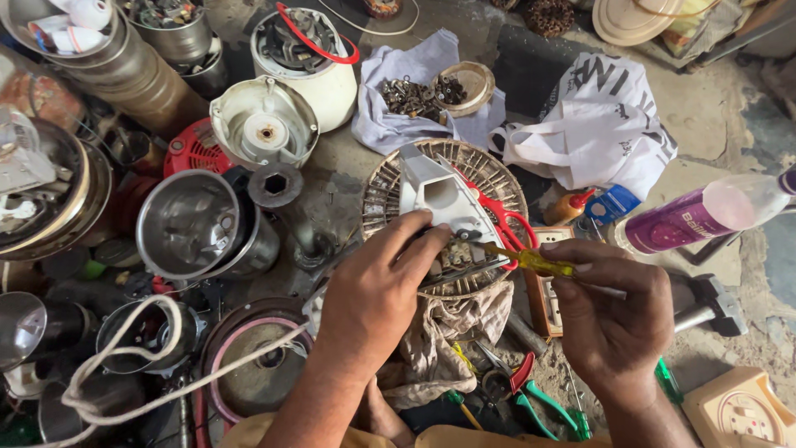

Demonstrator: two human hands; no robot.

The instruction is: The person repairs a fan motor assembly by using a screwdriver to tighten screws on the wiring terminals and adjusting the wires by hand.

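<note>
My left hand (377,290) grips a white plastic appliance housing (438,195), which rests on a round wire fan grille (489,170). My right hand (612,311) holds a screwdriver with a clear yellow handle (531,260), its shaft pointing left into the terminals at the housing's open end. Red-handled scissors (502,217) lie on the grille just right of the housing. The tip of the screwdriver is hidden behind my left fingers.
Steel mixer jars (189,222) and white motor bases (311,62) crowd the left. A cloth with loose screws (410,98) and a small bowl (468,83) lie behind. A white bag (597,124), purple bottle (692,220), green-handled pliers (531,398) and rag (452,336) surround my hands.
</note>
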